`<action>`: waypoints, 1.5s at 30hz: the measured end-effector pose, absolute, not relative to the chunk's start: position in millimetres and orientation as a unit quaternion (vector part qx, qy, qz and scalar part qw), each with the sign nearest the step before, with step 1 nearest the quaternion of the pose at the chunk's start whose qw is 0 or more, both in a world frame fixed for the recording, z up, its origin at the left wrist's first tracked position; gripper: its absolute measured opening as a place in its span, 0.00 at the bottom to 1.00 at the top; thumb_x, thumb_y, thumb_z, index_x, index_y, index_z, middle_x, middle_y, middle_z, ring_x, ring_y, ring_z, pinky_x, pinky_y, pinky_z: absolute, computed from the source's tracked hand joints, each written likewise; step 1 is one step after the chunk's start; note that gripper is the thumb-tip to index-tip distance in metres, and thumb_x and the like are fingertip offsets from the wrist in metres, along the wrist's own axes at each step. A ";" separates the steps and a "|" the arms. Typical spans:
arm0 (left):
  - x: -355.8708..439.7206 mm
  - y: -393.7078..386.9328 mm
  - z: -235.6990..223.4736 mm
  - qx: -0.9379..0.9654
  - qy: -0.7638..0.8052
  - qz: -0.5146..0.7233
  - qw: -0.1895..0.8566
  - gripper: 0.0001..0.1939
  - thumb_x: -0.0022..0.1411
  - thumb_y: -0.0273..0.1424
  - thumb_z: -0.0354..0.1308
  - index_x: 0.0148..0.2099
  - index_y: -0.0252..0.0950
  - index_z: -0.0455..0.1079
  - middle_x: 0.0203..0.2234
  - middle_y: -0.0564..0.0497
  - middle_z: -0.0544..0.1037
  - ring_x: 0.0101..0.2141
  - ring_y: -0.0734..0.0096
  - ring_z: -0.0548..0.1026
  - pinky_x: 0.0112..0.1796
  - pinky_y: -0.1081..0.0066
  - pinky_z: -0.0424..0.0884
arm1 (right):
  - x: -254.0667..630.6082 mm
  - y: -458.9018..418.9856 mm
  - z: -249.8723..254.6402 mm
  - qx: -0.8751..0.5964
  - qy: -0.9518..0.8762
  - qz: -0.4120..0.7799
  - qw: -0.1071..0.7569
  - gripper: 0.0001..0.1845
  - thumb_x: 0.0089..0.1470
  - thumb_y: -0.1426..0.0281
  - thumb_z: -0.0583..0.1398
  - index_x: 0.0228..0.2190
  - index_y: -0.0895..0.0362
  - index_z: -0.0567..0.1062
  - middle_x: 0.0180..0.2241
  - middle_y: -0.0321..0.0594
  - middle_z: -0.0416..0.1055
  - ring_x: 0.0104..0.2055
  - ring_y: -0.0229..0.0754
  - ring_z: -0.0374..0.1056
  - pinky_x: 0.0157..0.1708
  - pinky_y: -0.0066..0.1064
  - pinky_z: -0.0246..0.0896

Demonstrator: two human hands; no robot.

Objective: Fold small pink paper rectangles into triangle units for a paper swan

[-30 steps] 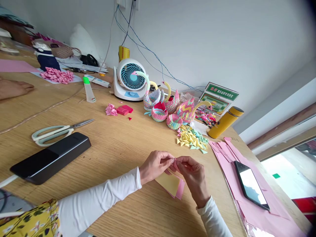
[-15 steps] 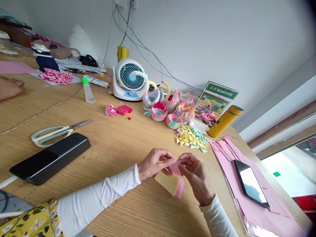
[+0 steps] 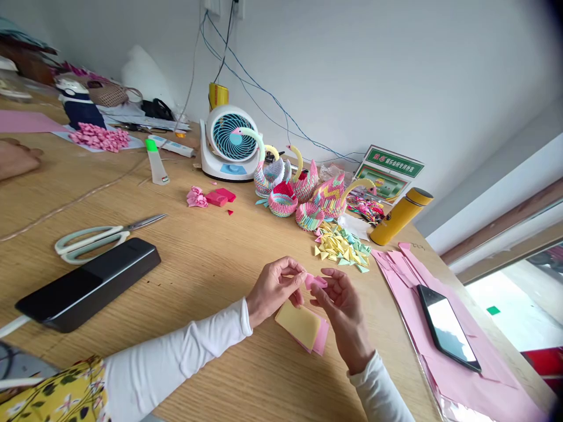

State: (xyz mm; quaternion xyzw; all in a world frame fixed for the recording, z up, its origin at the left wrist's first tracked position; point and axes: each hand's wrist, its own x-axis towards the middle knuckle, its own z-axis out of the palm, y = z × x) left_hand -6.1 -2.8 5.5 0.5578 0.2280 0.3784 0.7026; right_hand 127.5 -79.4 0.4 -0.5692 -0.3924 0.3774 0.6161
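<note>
A small folded piece of pink paper (image 3: 316,282) is held up between my two hands. My left hand (image 3: 280,288) pinches its left end between thumb and fingers. On the other side, my right hand (image 3: 342,306) grips it with thumb and curled fingers. Just below them lies a stack of yellow paper slips (image 3: 298,326) on the table, with pink slips (image 3: 321,338) sticking out underneath. Beyond my hands is a pile of folded yellow and green paper triangles (image 3: 341,245).
Folded-paper swans (image 3: 329,196) stand before a white fan (image 3: 232,140). Scissors (image 3: 94,239) and a black box-shaped device (image 3: 90,283) lie left. Rightward, a phone (image 3: 447,326) rests on pink sheets (image 3: 492,375) near a yellow flask (image 3: 401,217). Another person's hand (image 3: 17,158) rests at far left.
The pink paper has gone from a flatter upright slip to a shorter folded shape. Both hands have turned slightly, and the right hand's fingers have lifted and opened somewhat around it.
</note>
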 end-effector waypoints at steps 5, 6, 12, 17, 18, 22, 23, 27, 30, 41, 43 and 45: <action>-5.4 0.2 1.3 0.550 0.220 0.349 0.726 0.19 0.51 0.39 0.65 0.35 0.32 0.63 0.30 0.50 0.74 0.24 0.70 0.77 0.21 0.73 0.73 | 131.0 -79.9 0.2 -0.582 -0.414 0.346 0.608 0.22 0.46 0.62 0.67 0.41 0.54 0.68 0.34 0.38 0.74 0.32 0.37 0.69 0.31 0.29 0.68; -5.6 0.5 1.3 0.552 0.222 0.346 0.726 0.19 0.51 0.39 0.65 0.36 0.31 0.64 0.30 0.49 0.74 0.26 0.69 0.77 0.22 0.74 0.73 | 131.1 -80.1 0.7 -0.580 -0.415 0.349 0.607 0.21 0.46 0.62 0.67 0.41 0.54 0.68 0.34 0.38 0.74 0.32 0.37 0.69 0.31 0.29 0.68; -6.6 -3.4 3.7 0.549 0.244 0.362 0.713 0.17 0.52 0.37 0.64 0.37 0.29 0.67 0.28 0.49 0.75 0.25 0.71 0.78 0.21 0.80 0.67 | 130.8 -79.7 1.7 -0.562 -0.406 0.375 0.616 0.21 0.47 0.61 0.66 0.41 0.54 0.69 0.32 0.37 0.73 0.33 0.38 0.70 0.31 0.29 0.68; -7.2 -4.1 2.5 0.552 0.255 0.342 0.717 0.19 0.54 0.39 0.63 0.42 0.30 0.68 0.35 0.45 0.77 0.24 0.74 0.77 0.19 0.81 0.65 | 134.0 -80.2 -1.5 -0.572 -0.408 0.367 0.609 0.19 0.48 0.61 0.65 0.40 0.54 0.70 0.32 0.37 0.74 0.30 0.37 0.70 0.31 0.29 0.67; -7.2 -3.4 2.1 0.556 0.253 0.332 0.718 0.20 0.55 0.40 0.62 0.43 0.30 0.68 0.37 0.43 0.77 0.24 0.73 0.77 0.19 0.81 0.65 | 134.6 -80.3 -2.2 -0.576 -0.417 0.361 0.603 0.19 0.48 0.60 0.65 0.40 0.55 0.71 0.32 0.38 0.74 0.30 0.37 0.70 0.31 0.29 0.66; -7.5 -0.7 2.3 0.561 0.244 0.301 0.732 0.21 0.56 0.41 0.61 0.46 0.30 0.71 0.38 0.42 0.77 0.24 0.74 0.77 0.20 0.80 0.68 | 135.9 -79.7 -4.3 -0.581 -0.459 0.340 0.580 0.18 0.50 0.60 0.63 0.41 0.55 0.73 0.30 0.37 0.74 0.27 0.36 0.67 0.28 0.28 0.64; -7.7 -0.2 3.0 0.558 0.244 0.295 0.736 0.22 0.56 0.42 0.61 0.45 0.29 0.72 0.38 0.41 0.78 0.25 0.74 0.77 0.20 0.80 0.69 | 135.8 -79.5 -4.6 -0.581 -0.463 0.337 0.578 0.18 0.51 0.60 0.63 0.42 0.55 0.73 0.29 0.36 0.73 0.25 0.35 0.66 0.26 0.27 0.64; -8.7 0.4 5.2 0.550 0.241 0.275 0.751 0.22 0.56 0.42 0.61 0.45 0.28 0.73 0.41 0.39 0.78 0.30 0.68 0.79 0.24 0.78 0.72 | 134.0 -79.6 -5.6 -0.577 -0.454 0.351 0.581 0.18 0.52 0.60 0.62 0.43 0.54 0.73 0.28 0.35 0.70 0.22 0.32 0.65 0.22 0.26 0.63; -8.7 0.5 1.9 0.551 0.227 0.272 0.756 0.22 0.56 0.42 0.62 0.45 0.28 0.72 0.42 0.39 0.78 0.34 0.64 0.80 0.26 0.77 0.74 | 131.9 -79.8 -5.4 -0.580 -0.444 0.361 0.579 0.20 0.52 0.58 0.61 0.43 0.55 0.72 0.29 0.37 0.71 0.24 0.35 0.67 0.22 0.27 0.66; -5.5 -4.6 -4.8 0.596 0.245 0.297 0.705 0.23 0.53 0.44 0.62 0.44 0.30 0.72 0.40 0.41 0.77 0.29 0.65 0.80 0.20 0.77 0.73 | 126.7 -78.9 -8.7 -0.633 -0.473 0.305 0.532 0.20 0.53 0.56 0.59 0.43 0.56 0.71 0.34 0.43 0.74 0.31 0.41 0.71 0.24 0.29 0.70; -5.6 -5.7 -3.8 0.607 0.246 0.296 0.695 0.22 0.54 0.44 0.61 0.43 0.31 0.72 0.39 0.42 0.77 0.28 0.65 0.80 0.20 0.77 0.74 | 126.9 -78.7 -10.3 -0.635 -0.474 0.297 0.532 0.20 0.53 0.56 0.59 0.43 0.56 0.72 0.34 0.44 0.74 0.33 0.42 0.72 0.25 0.30 0.71; -5.4 -6.3 -4.6 0.616 0.247 0.297 0.687 0.21 0.55 0.44 0.61 0.43 0.31 0.71 0.38 0.43 0.77 0.28 0.65 0.80 0.21 0.77 0.74 | 126.7 -78.4 -11.1 -0.639 -0.472 0.295 0.531 0.21 0.53 0.56 0.58 0.43 0.56 0.72 0.34 0.44 0.74 0.33 0.42 0.72 0.26 0.31 0.71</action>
